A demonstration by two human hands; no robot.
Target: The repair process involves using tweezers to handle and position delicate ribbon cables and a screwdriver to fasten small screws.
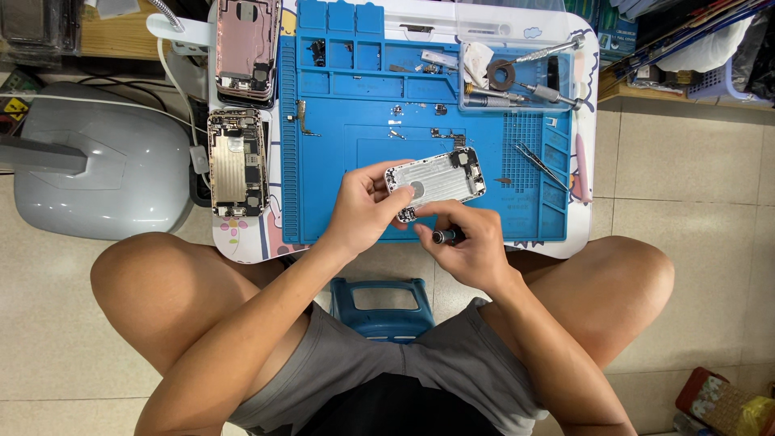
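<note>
Phone shell (pixel 436 179) bare matt metal; mat (pixel 363 137) blue rubbery, smooth

Phone housing (pixel 436 179) between both hands

Silver phone housing (pixel 436 181), stripped, inner side up, tilted above blue mat, dark-handled screwdriver (pixel 446 236) lay at its lower edge

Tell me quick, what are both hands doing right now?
Left hand: closed on the left end of the phone shell, holding it above the blue mat.
Right hand: closed on a small screwdriver, at the shell's lower edge.
</note>
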